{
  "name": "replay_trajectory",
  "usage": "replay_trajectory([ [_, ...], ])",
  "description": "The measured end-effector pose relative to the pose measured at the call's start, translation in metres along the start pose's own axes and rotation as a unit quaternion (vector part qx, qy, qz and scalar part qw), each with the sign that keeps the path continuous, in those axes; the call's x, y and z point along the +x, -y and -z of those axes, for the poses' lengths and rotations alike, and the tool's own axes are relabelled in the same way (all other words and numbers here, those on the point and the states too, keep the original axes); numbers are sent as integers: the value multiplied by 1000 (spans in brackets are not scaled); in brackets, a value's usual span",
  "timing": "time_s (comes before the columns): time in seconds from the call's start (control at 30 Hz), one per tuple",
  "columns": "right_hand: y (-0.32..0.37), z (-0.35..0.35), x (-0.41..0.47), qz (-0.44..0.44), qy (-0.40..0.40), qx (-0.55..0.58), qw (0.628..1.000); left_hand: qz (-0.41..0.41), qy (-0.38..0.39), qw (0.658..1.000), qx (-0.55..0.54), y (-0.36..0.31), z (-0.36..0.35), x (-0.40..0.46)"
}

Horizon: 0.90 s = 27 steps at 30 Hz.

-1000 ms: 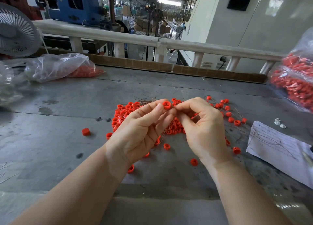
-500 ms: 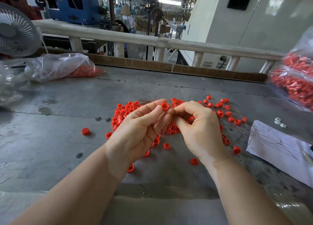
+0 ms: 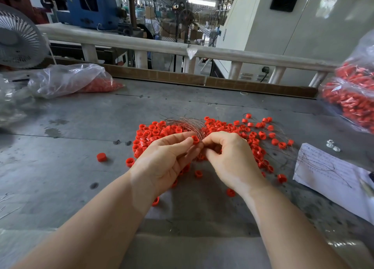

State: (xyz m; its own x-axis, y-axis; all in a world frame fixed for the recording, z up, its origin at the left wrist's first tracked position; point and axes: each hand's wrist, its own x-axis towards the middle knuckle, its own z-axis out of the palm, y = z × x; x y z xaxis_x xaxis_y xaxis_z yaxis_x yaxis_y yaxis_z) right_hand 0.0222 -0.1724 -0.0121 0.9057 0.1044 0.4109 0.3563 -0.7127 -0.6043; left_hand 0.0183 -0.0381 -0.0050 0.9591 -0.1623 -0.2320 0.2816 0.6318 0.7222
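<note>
My left hand (image 3: 166, 159) pinches one small red plastic cap (image 3: 195, 140) between thumb and fingers, over the middle of the grey metal table (image 3: 66, 173). My right hand (image 3: 228, 157) has its fingers curled, and its thumb and forefinger meet right beside that cap; it seems to pinch a thin wire, too fine to see clearly. Behind both hands lies a pile of several red caps (image 3: 155, 131) with a bundle of thin wires (image 3: 188, 123) fanned across it. More loose caps (image 3: 263, 136) are scattered to the right.
A clear bag of red caps (image 3: 74, 80) lies at the back left near a white fan (image 3: 16, 38). Another bag full of red parts (image 3: 352, 98) sits at the right edge. A printed paper sheet (image 3: 332, 175) and small white parts (image 3: 332, 145) lie right. A railing (image 3: 162, 46) borders the far side.
Both hands have dropped slightly toward the pile, keeping the cap between them. My right hand has closed in tighter against the cap.
</note>
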Motion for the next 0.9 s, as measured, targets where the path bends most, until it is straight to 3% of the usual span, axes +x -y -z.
replay_trajectory([
  [0.9,1,2,-1,-4,-2,0,1000,-5,2,1000,3,0,-1,0],
])
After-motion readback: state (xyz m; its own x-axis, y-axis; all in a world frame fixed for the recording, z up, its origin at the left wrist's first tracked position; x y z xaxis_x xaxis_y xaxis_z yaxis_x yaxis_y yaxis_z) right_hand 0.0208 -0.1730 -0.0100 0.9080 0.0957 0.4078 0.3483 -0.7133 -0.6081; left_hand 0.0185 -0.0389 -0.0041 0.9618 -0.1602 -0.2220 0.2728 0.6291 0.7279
